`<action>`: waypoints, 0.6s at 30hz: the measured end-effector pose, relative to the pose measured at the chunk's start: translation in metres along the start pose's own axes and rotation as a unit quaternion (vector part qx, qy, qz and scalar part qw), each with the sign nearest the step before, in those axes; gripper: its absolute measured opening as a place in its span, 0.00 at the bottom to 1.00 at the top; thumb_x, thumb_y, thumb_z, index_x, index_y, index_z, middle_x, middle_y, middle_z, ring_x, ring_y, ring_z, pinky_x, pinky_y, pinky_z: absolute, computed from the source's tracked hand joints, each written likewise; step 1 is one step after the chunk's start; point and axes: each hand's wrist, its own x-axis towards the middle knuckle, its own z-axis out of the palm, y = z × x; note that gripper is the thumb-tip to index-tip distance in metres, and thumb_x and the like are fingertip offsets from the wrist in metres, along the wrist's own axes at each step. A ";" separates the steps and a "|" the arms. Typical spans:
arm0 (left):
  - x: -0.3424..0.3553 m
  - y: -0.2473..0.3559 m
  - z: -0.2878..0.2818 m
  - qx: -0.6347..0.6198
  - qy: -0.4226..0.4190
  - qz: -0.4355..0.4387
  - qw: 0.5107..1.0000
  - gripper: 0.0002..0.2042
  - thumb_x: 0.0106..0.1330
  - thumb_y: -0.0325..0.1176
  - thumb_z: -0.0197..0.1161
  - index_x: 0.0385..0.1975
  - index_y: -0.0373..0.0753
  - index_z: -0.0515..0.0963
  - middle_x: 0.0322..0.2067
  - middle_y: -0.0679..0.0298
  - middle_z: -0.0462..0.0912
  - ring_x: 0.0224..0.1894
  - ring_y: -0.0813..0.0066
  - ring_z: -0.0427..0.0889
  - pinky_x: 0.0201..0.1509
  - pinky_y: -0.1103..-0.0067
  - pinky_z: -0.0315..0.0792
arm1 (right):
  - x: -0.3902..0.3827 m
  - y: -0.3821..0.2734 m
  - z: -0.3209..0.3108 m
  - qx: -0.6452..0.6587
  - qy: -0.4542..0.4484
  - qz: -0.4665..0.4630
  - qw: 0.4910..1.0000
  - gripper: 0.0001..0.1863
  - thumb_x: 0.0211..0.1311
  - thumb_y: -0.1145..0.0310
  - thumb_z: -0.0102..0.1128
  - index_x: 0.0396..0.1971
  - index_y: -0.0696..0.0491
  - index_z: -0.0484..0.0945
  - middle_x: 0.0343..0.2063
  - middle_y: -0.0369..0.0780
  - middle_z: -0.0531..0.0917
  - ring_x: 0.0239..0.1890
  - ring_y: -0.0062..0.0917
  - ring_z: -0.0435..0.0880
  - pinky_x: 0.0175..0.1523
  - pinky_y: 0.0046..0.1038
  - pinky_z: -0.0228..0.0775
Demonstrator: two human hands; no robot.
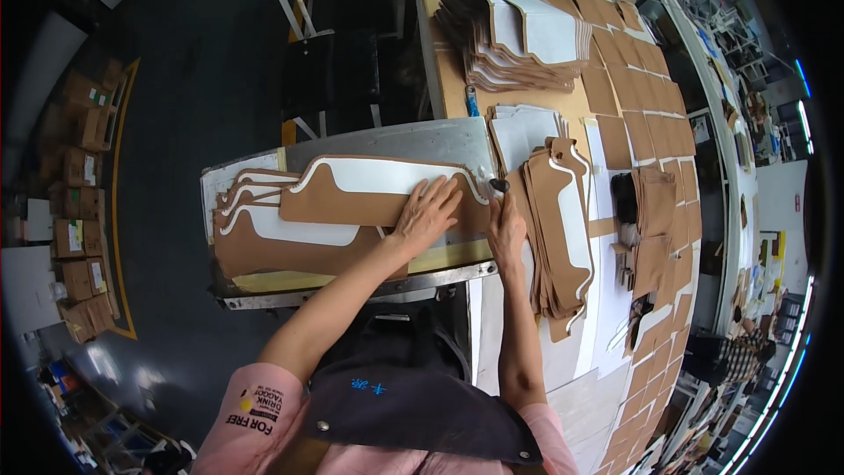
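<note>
My left hand [426, 211] lies with spread fingers on a brown cut piece [325, 202] with a white shaped strip along its upper edge. More such pieces [264, 251] lie beneath and to the left on the metal-topped bench [369, 142]. My right hand [505, 224] is closed on a small tool [498, 186] with a dark part and a pale part, at the right end of the top piece; its exact form is unclear. Just right of it stands a stack of similar brown-and-white pieces [563, 246].
A table [453, 105] carries white-and-brown stacks [519, 35], grey sheets [519, 136], rows of brown panels [642, 132] and dark bundles [624, 198]. A black chair [330, 79] stands beyond the bench, cardboard boxes [83, 237] along the left floor. Another person [730, 356] works at the far right.
</note>
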 end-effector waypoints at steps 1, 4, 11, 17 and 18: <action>-0.003 -0.001 0.003 0.032 0.004 -0.007 0.999 0.26 0.59 0.39 0.66 0.57 0.38 0.74 0.64 0.54 0.67 0.68 0.57 0.63 0.70 0.59 0.56 | 0.007 0.001 0.005 -0.056 -0.003 -0.024 0.998 0.12 0.67 0.72 0.54 0.47 0.61 0.72 0.30 0.55 0.80 0.30 0.51 0.80 0.34 0.43 0.69; 0.000 0.003 0.004 0.043 -0.053 -0.045 0.997 0.29 0.60 0.41 0.66 0.61 0.38 0.70 0.67 0.54 0.62 0.70 0.56 0.58 0.72 0.56 0.53 | 0.015 0.001 0.015 -0.078 0.020 -0.048 0.996 0.13 0.67 0.71 0.55 0.47 0.62 0.71 0.31 0.54 0.81 0.33 0.51 0.81 0.36 0.45 0.72; 0.003 0.007 0.009 0.073 -0.051 -0.057 0.994 0.28 0.60 0.41 0.66 0.60 0.38 0.71 0.67 0.53 0.63 0.70 0.55 0.58 0.71 0.53 0.54 | 0.012 -0.006 0.018 -0.107 0.018 -0.073 0.991 0.09 0.65 0.72 0.56 0.41 0.59 0.71 0.31 0.54 0.80 0.31 0.50 0.82 0.34 0.45 0.73; 0.005 0.009 0.011 0.090 -0.056 -0.061 0.993 0.27 0.61 0.41 0.65 0.60 0.37 0.71 0.66 0.53 0.63 0.70 0.54 0.58 0.70 0.52 0.54 | 0.018 -0.010 0.013 -0.095 -0.016 -0.056 0.994 0.07 0.64 0.71 0.56 0.37 0.58 0.71 0.27 0.52 0.80 0.29 0.51 0.82 0.30 0.45 0.71; 0.006 0.009 0.011 0.084 -0.064 -0.062 0.992 0.27 0.61 0.41 0.65 0.59 0.37 0.71 0.66 0.53 0.63 0.70 0.54 0.58 0.70 0.52 0.54 | 0.024 -0.013 0.013 -0.083 0.003 -0.018 0.996 0.06 0.64 0.71 0.56 0.35 0.57 0.70 0.26 0.52 0.80 0.28 0.51 0.81 0.29 0.45 0.71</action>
